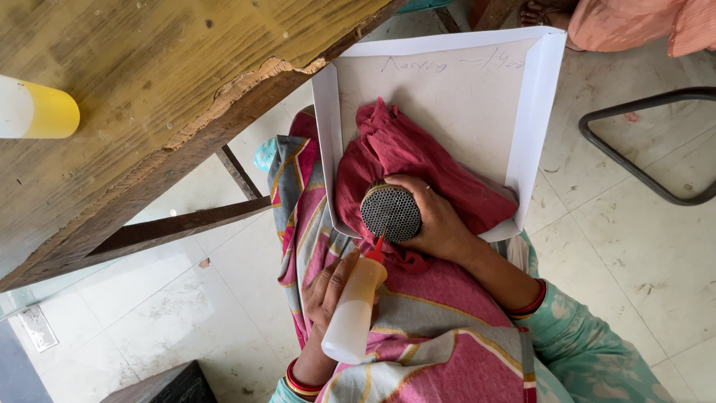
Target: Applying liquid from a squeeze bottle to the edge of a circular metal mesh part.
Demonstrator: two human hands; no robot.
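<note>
Squeeze bottle [353, 310], red-tipped, is gripped by the left hand [328, 287] against the round mesh disc [391, 213] clasped by the right hand [436, 220].

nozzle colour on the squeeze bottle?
Red nozzle on the translucent squeeze bottle in the left hand; head view.

Home workroom: worn wooden table [149, 89], tiled floor [634, 246]

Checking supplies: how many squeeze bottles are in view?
2: one squeeze bottle in the left hand over the lap; another bottle on the wooden table, partly cut off.
</note>
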